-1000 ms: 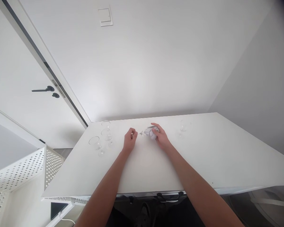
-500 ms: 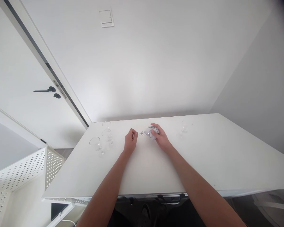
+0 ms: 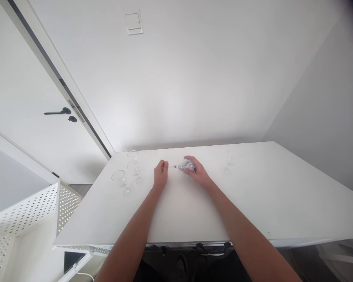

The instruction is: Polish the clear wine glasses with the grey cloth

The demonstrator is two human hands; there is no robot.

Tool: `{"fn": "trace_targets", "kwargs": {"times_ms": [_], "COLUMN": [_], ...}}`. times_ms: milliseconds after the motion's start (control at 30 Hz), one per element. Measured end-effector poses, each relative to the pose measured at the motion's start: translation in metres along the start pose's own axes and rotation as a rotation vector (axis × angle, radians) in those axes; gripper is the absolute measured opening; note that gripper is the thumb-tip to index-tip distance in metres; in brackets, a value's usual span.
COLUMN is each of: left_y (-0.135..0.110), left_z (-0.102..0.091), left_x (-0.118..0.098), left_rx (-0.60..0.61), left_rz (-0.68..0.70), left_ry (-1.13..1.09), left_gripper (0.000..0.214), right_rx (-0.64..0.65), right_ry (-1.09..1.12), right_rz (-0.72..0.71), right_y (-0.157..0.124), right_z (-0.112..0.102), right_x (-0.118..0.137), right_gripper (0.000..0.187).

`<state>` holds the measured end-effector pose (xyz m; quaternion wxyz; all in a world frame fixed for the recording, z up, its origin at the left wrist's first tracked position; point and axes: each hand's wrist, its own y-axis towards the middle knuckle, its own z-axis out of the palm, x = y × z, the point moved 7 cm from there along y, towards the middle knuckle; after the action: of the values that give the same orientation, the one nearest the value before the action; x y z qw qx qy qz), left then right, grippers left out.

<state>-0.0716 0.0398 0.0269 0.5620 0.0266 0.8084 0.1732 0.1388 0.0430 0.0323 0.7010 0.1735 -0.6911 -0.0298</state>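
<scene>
A clear wine glass point(image 3: 180, 166) lies sideways between my hands, its bowl pointing right and its stem left. My left hand point(image 3: 161, 174) is closed around the foot end of the stem; the foot is mostly hidden by the fingers. At the bowl, my right hand point(image 3: 200, 174) is curled around the rim side, gripping a light grey cloth point(image 3: 190, 165). The cloth is bunched at the bowl and seems to be partly inside it. Both hands are just over the white table point(image 3: 188, 219), near its back half.
Several clear stemmed glasses stand upright on the left, the nearest glass point(image 3: 118, 176) in front. Another glass point(image 3: 232, 157) stands right of my hands. A white wall point(image 3: 194, 78) rises behind the table, with a door handle point(image 3: 59, 111) at left and a perforated white panel point(image 3: 26, 209) below.
Both hands have shifted slightly left with the glass. My right hand has turned a little around the bowl, and the cloth shows at a different angle.
</scene>
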Motion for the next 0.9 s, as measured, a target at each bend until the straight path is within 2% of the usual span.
{"fn": "trace_targets", "kwargs": {"times_ms": [67,133,200,267,333,433,500,633,700,767,900], "left_y": [0.002,0.001,-0.001,-0.004,-0.005,-0.003,-0.002,-0.005,-0.007,-0.006,-0.003], "left_z": [-0.004,-0.004,0.0,0.005,0.007,0.001,-0.002,0.005,0.011,0.014,0.01], "left_x": [0.008,0.006,-0.004,-0.012,-0.012,-0.003,-0.001,-0.014,-0.018,-0.016,0.005], "left_rx": [-0.002,0.022,0.059,0.1,0.105,0.048,0.037,0.1,0.143,0.157,0.132], "left_rz": [-0.073,-0.063,0.018,0.081,0.07,-0.013,-0.032,0.088,0.128,0.096,-0.119], "left_ry": [-0.051,-0.059,-0.037,-0.018,-0.016,-0.037,-0.038,-0.001,0.009,-0.001,-0.143], "left_gripper": [0.038,0.035,0.028,0.025,0.027,0.034,0.036,0.027,0.025,0.026,0.028], "right_rx": [0.064,-0.003,-0.114,-0.162,-0.103,0.075,0.102,-0.093,-0.156,-0.145,-0.006], "right_ry": [-0.082,0.035,0.228,0.302,0.178,-0.094,-0.101,0.257,0.34,0.236,-0.057], "right_rz": [0.006,0.069,0.134,0.147,0.088,-0.001,0.005,0.091,0.129,0.085,-0.024], "right_y": [-0.002,-0.001,0.0,0.0,-0.001,-0.005,-0.005,0.001,0.002,0.002,-0.002], "right_z": [0.009,0.006,-0.002,-0.008,-0.008,0.005,0.009,-0.008,-0.016,-0.017,-0.004], "right_x": [0.0,-0.005,-0.011,-0.011,-0.003,0.007,0.005,-0.009,-0.014,-0.009,0.005], "right_gripper": [0.055,0.051,0.049,0.05,0.052,0.055,0.054,0.051,0.051,0.052,0.053]}}
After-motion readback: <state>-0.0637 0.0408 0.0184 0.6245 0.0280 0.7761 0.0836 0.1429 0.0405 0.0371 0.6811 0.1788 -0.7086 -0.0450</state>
